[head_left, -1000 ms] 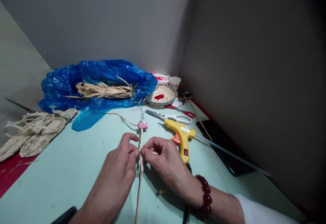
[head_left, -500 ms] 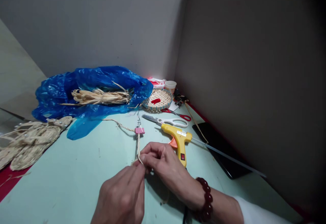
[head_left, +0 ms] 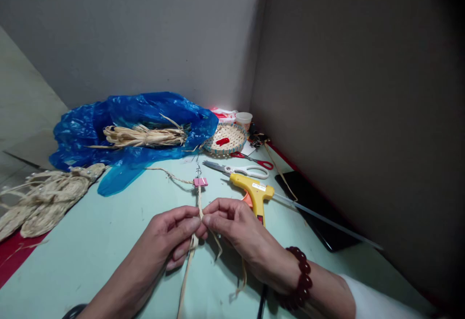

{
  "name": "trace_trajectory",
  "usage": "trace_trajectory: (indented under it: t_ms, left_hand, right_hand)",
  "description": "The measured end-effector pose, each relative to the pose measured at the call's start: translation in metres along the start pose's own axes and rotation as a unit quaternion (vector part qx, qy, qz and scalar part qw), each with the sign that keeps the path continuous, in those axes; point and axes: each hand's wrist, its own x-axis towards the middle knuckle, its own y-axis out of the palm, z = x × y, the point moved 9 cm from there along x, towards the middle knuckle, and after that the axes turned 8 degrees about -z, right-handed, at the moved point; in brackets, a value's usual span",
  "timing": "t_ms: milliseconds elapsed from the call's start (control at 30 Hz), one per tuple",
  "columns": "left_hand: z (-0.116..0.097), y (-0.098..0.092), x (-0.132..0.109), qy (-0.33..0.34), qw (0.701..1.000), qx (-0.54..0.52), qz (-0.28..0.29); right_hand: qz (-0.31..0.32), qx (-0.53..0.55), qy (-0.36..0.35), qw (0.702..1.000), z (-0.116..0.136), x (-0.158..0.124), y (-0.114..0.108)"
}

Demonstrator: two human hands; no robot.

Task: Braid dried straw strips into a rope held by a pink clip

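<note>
A pink binder clip (head_left: 200, 182) holds the top of a pale straw braid (head_left: 199, 197) on the light green table. My left hand (head_left: 178, 234) pinches the braid's lower end from the left, thumb and forefinger together. From the right, my right hand (head_left: 232, 224), with a dark red bead bracelet (head_left: 304, 275) at its wrist, pinches the same spot. Loose straw strands (head_left: 187, 275) hang below the fingertips toward the near edge. Just right of the braid lies a yellow glue gun (head_left: 254, 192) with a long glue stick in its back.
Behind are a blue plastic bag (head_left: 80, 130) with a straw bundle (head_left: 145, 136), a woven basket (head_left: 232, 140), a cup (head_left: 243, 119) and scissors (head_left: 250, 171). Woven straw slippers (head_left: 54, 203) lie at left, a black flat object (head_left: 319, 212) at right.
My left hand has turned and shifted left, its forearm now showing, and loose strands have come into view below the fingers. My right hand still pinches the braid.
</note>
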Motion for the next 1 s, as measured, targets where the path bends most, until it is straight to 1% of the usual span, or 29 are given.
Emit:
trace_trajectory:
  t_ms: [33, 67, 233, 400, 500, 600, 733, 833, 933, 1000]
  left_hand:
    - [0.004, 0.003, 0.003, -0.022, 0.999, -0.027, 0.019]
    - [0.007, 0.004, 0.005, -0.031, 0.999, -0.036, 0.021]
    - [0.008, -0.002, 0.005, -0.022, 0.999, 0.034, -0.018]
    - [0.008, -0.004, 0.002, -0.019, 0.999, 0.028, -0.034]
    - [0.005, -0.002, 0.001, -0.003, 1.000, 0.015, -0.022]
    - [0.000, 0.002, 0.002, 0.015, 1.000, 0.005, 0.001]
    - [0.005, 0.004, 0.005, -0.012, 1.000, 0.003, 0.000]
    - [0.005, 0.005, 0.006, -0.005, 1.000, 0.012, -0.008]
    - [0.005, 0.001, 0.005, -0.002, 0.999, 0.011, -0.034]
    - [0.004, -0.001, 0.004, 0.003, 0.999, 0.016, -0.051]
  right_hand:
    - [0.005, -0.016, -0.008, 1.000, 0.000, 0.000, 0.000]
    - [0.006, -0.039, -0.017, 0.999, 0.001, 0.001, 0.000]
    - [-0.010, -0.152, -0.063, 0.986, 0.005, -0.003, -0.001]
    - [-0.018, -0.232, -0.104, 0.967, 0.009, -0.011, 0.001]
    - [-0.030, -0.290, -0.137, 0.947, 0.013, -0.014, 0.000]
    - [-0.031, -0.320, -0.166, 0.932, 0.017, -0.016, 0.002]
    - [-0.027, -0.370, -0.182, 0.911, 0.020, -0.018, 0.005]
    - [-0.018, -0.433, -0.188, 0.882, 0.025, -0.021, 0.007]
    - [-0.003, -0.521, -0.201, 0.830, 0.034, -0.028, 0.008]
    - [-0.010, -0.559, -0.220, 0.799, 0.040, -0.034, 0.006]
